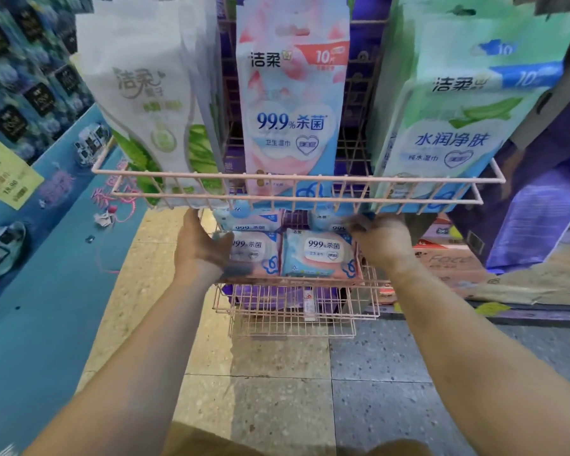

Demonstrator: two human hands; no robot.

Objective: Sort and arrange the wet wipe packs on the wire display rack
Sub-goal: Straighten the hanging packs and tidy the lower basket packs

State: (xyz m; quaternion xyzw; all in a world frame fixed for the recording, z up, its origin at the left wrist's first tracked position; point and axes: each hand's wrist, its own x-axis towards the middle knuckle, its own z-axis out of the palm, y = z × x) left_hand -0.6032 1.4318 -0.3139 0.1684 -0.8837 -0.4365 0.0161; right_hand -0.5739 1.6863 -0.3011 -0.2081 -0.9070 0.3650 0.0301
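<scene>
A pink wire rack has an upper basket holding three tall hanging packs: a white-green one, a pink one and a green-blue one. On the shelf below lie several small pink-blue wet wipe packs marked 99.9%. My left hand grips the left front pack at its left edge. My right hand holds the right end of the back right pack, its fingers blurred. The front right pack lies flat between both hands.
Lower pink wire baskets sit beneath, with purple packs inside. A blue display stand with a yellow price tag runs along the left. Cardboard boxes and purple wrapped goods stand at the right. Tiled floor lies below.
</scene>
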